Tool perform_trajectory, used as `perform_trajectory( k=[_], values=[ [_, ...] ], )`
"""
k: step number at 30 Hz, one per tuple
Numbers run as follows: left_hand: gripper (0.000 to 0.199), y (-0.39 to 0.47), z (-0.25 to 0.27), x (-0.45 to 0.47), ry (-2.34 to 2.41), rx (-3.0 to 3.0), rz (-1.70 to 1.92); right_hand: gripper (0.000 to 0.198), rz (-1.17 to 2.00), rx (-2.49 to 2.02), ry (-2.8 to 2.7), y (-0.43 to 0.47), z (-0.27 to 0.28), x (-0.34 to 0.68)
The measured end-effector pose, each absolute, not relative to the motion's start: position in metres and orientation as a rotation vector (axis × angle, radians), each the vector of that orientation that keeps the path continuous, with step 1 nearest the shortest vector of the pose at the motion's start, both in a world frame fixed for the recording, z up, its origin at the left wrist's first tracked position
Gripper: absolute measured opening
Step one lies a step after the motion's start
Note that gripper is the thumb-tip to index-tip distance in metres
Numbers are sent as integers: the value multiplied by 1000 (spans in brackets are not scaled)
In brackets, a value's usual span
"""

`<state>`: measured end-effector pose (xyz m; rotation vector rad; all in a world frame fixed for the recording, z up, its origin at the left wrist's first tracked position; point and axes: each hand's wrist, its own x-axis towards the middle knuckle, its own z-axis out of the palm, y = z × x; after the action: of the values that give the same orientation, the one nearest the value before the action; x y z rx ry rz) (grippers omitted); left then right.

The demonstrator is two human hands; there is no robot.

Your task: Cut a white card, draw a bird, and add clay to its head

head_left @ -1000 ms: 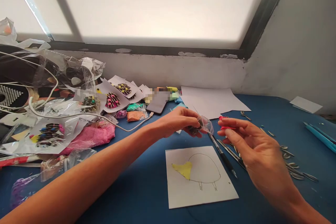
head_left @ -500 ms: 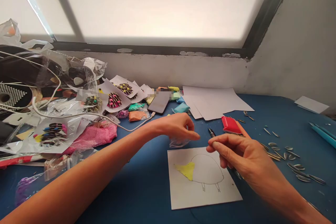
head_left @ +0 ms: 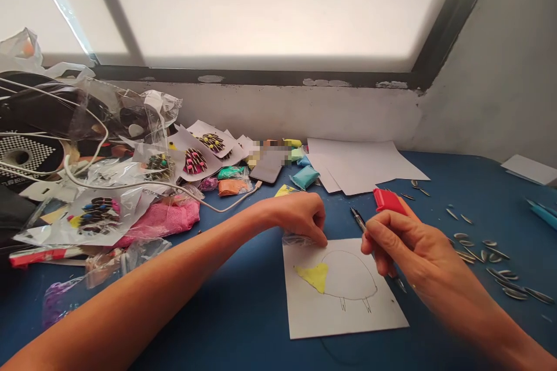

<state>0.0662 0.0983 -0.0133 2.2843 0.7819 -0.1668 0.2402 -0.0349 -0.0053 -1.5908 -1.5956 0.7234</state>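
Observation:
A white sheet (head_left: 348, 322) lies on the blue table, with a pencil-like outline of a rounded body and two legs. Flattened yellow clay (head_left: 317, 278) fills the pointed head at its left. My left hand (head_left: 302, 214) is closed with fingers bent down at the sheet's top edge, beside a clear plastic wrapper (head_left: 296, 239); its fingertips are partly hidden. My right hand (head_left: 400, 243) is closed in a pinch over the sheet's upper right; anything between the fingertips is too small to tell. A pen (head_left: 357, 218) passes behind that hand, next to a red packet (head_left: 387, 200).
Sunflower seed shells (head_left: 500, 278) are scattered at right. Blank paper (head_left: 365, 165) lies at the back, near a phone (head_left: 267, 166) and coloured clay packets (head_left: 304, 177). Seed-decorated sheets (head_left: 194, 162), a pink cloth (head_left: 167, 223), plastic bags and a white cable (head_left: 174, 183) crowd the left.
My left hand has come down to the sheet's top edge, its fingers curling inward from an outstretched index finger. My right hand has drawn slightly right, staying pinched. The view has shifted slightly.

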Motion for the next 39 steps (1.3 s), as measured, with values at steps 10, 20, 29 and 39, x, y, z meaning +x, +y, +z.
perform_trajectory(
  k=[10,20,29,39],
  values=[
    [30,100,-12,66,782,2302,-142,38,973,-1517,-1269,-32,-13,244],
    [13,88,1,66,804,2479,-215,38,916,-1537,-1365,-33,-4,243],
    [17,78,4,67,823,2599,-261,33,1023,-1472,-1268,-33,-13,248],
    [12,81,9,65,788,2586,-347,32,954,-1529,-1317,-32,-6,245]
  ],
)
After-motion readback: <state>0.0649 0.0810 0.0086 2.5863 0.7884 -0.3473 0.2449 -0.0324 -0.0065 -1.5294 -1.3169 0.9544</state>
